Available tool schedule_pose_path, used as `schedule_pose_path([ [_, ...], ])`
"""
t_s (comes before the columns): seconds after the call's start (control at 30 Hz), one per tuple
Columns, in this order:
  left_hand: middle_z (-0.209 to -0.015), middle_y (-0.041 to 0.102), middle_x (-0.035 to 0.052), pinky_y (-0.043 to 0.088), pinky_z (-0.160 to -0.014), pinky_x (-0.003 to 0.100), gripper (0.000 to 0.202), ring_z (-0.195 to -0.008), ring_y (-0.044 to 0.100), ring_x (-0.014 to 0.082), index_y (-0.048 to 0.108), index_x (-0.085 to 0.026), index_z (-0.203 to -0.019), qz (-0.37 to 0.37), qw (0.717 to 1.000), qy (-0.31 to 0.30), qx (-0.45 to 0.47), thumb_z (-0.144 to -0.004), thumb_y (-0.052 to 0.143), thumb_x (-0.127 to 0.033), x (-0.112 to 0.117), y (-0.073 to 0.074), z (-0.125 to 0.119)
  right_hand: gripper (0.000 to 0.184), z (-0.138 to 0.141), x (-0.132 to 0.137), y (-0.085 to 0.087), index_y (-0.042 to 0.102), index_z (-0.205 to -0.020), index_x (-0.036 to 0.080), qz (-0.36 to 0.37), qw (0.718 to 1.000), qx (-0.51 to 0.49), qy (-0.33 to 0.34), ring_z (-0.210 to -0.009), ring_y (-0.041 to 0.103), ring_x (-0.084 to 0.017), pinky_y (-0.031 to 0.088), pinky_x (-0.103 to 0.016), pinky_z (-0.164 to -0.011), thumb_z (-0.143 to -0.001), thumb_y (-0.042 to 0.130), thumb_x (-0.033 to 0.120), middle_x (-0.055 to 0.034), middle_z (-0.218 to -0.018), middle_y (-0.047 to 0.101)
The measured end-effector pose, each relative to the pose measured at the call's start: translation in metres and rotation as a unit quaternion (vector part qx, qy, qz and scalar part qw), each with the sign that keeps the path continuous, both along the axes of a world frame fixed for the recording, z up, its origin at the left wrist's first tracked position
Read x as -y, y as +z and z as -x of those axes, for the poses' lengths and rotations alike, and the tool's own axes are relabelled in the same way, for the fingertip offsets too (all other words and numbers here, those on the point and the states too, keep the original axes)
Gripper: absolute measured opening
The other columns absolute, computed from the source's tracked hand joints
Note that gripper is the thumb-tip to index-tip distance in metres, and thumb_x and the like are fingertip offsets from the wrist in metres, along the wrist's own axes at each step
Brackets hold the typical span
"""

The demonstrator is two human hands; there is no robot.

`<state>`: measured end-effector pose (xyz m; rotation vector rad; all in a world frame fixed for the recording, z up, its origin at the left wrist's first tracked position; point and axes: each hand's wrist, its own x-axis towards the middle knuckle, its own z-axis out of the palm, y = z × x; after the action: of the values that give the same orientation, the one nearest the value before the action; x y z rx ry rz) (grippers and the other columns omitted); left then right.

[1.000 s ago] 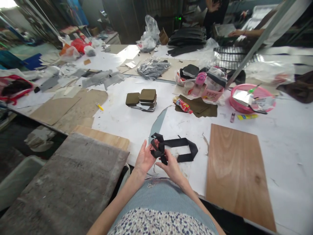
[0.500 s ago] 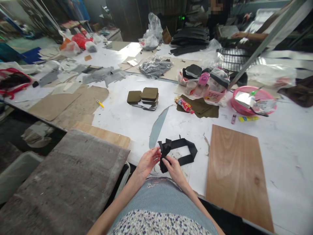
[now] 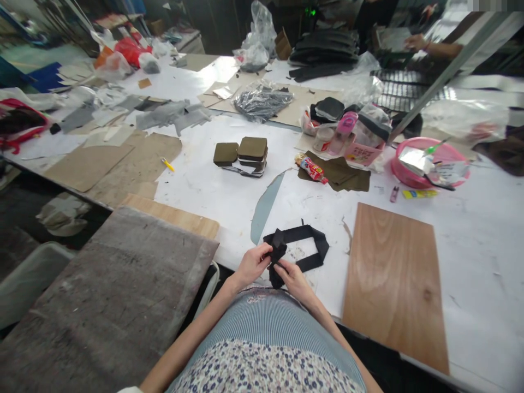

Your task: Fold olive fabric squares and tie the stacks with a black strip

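A black fabric strip lies folded into an angular loop on the white-covered table, close to my body. My left hand pinches a folded end of it on the loop's left side. Just to the right, my right hand grips the same strip lower down, thumb and fingers closed on it. Between my hands the fabric is bunched and raised, and the fingertips partly hide its folds. White paper shows through the middle of the loop.
Right of the strip lies a wooden board; a grey worn board is on the left. Beyond are stacked olive pads, a red tube, a pink basin and a yellow cutter. Another person's hand shows far right.
My left hand has closed from loosely spread fingers to a pinch on the strip's end, which is now folded over. The camera view has shifted slightly.
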<state>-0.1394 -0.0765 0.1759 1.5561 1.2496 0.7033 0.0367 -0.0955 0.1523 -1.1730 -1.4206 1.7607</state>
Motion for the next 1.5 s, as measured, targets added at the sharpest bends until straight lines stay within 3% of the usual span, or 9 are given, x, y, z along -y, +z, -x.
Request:
schedule_pose_path([
  [0.1,-0.083,0.063,0.0029,0.045,-0.072,0.025,0.017,-0.077,0.056,0.0154,0.065,-0.016,-0.089,0.011,1.0,0.006,-0.021,-0.086,0.048,-0.017,0.004,-0.002,-0.004,0.022,-0.009,0.0,-0.001,0.06,-0.084,0.019,-0.012,0.998,0.061,-0.007,-0.07,0.054,-0.016,0.043,-0.028,-0.066,-0.084,0.058,0.042,0.0003,-0.076,0.061],
  [0.2,-0.083,0.064,0.0029,0.045,-0.072,0.025,0.017,-0.079,0.057,0.0165,0.065,-0.016,-0.091,0.036,0.999,0.008,-0.023,-0.086,0.048,-0.018,0.007,-0.004,-0.008,0.028,-0.018,-0.004,0.002,0.056,-0.088,0.021,-0.013,0.991,0.1,-0.092,-0.071,0.056,-0.017,0.045,-0.029,-0.067,-0.075,0.07,0.041,0.0001,-0.076,0.06],
  [0.43,-0.081,0.064,0.0019,0.042,-0.066,0.022,0.018,-0.072,0.056,0.0137,0.064,-0.014,-0.088,0.085,0.993,-0.076,-0.019,-0.083,0.047,-0.017,0.009,-0.006,-0.015,0.038,-0.015,-0.017,0.01,0.062,-0.106,0.02,0.062,0.99,-0.013,-0.129,-0.062,0.049,-0.012,0.042,-0.024,-0.053,-0.079,0.066,0.046,0.0015,-0.074,0.052],
  [0.57,-0.073,0.061,0.0007,0.039,-0.06,0.022,0.017,-0.066,0.053,0.0131,0.064,-0.014,-0.084,0.101,0.991,-0.079,-0.039,-0.081,0.047,-0.017,0.011,-0.009,-0.017,0.054,-0.016,-0.017,0.01,0.055,-0.127,0.026,-0.05,0.975,0.018,-0.217,-0.074,0.052,-0.013,0.046,-0.024,-0.058,-0.077,0.07,0.039,-0.0028,-0.097,0.053],
  [0.73,-0.075,0.062,0.0021,0.039,-0.061,0.023,0.018,-0.067,0.053,0.0145,0.065,-0.015,-0.084,0.095,0.991,-0.078,-0.045,-0.081,0.047,-0.018,0.011,-0.007,-0.02,0.022,-0.02,-0.015,0.01,0.073,-0.091,0.023,-0.099,0.987,0.057,-0.115,-0.086,0.056,-0.018,0.048,-0.028,-0.067,-0.077,0.07,0.041,-0.0068,-0.103,0.057],
  [0.83,-0.081,0.066,0.0035,0.041,-0.065,0.024,0.019,-0.071,0.056,0.0156,0.067,-0.016,-0.089,0.084,0.993,-0.086,-0.02,-0.082,0.049,-0.018,0.012,-0.003,-0.023,0.021,-0.019,-0.014,0.004,0.069,-0.076,0.021,-0.072,0.984,0.051,-0.153,-0.087,0.057,-0.018,0.047,-0.029,-0.07,-0.077,0.069,0.042,-0.0062,-0.098,0.059],
  [1.03,-0.078,0.062,0.003,0.039,-0.065,0.024,0.027,-0.07,0.054,0.015,0.064,-0.018,-0.082,0.033,0.996,-0.07,-0.049,-0.094,0.045,-0.033,0.017,0.0,-0.03,0.027,-0.015,-0.013,-0.01,0.058,-0.075,0.02,-0.049,0.963,0.044,-0.262,-0.09,0.055,-0.018,0.046,-0.027,-0.07,-0.082,0.061,0.045,-0.0064,-0.098,0.056],
  [1.2,-0.068,0.051,-0.0009,0.034,-0.061,0.024,0.033,-0.063,0.046,0.013,0.055,-0.018,-0.072,0.036,0.994,-0.076,-0.071,-0.096,0.04,-0.035,0.02,-0.003,-0.033,0.024,-0.013,-0.01,-0.008,0.051,-0.077,0.021,-0.078,0.952,0.102,-0.278,-0.072,0.047,-0.015,0.039,-0.027,-0.068,-0.088,0.053,0.042,0.0011,-0.076,0.048],
  [1.5,-0.066,0.047,-0.0015,0.033,-0.061,0.025,0.034,-0.062,0.043,0.0125,0.05,-0.018,-0.067,0.043,0.992,-0.103,-0.058,-0.095,0.04,-0.034,0.02,-0.004,-0.04,0.031,-0.021,-0.007,-0.01,0.043,-0.07,0.022,-0.08,0.938,0.137,-0.309,-0.068,0.04,-0.014,0.036,-0.026,-0.063,-0.088,0.052,0.046,0.0026,-0.07,0.041],
])
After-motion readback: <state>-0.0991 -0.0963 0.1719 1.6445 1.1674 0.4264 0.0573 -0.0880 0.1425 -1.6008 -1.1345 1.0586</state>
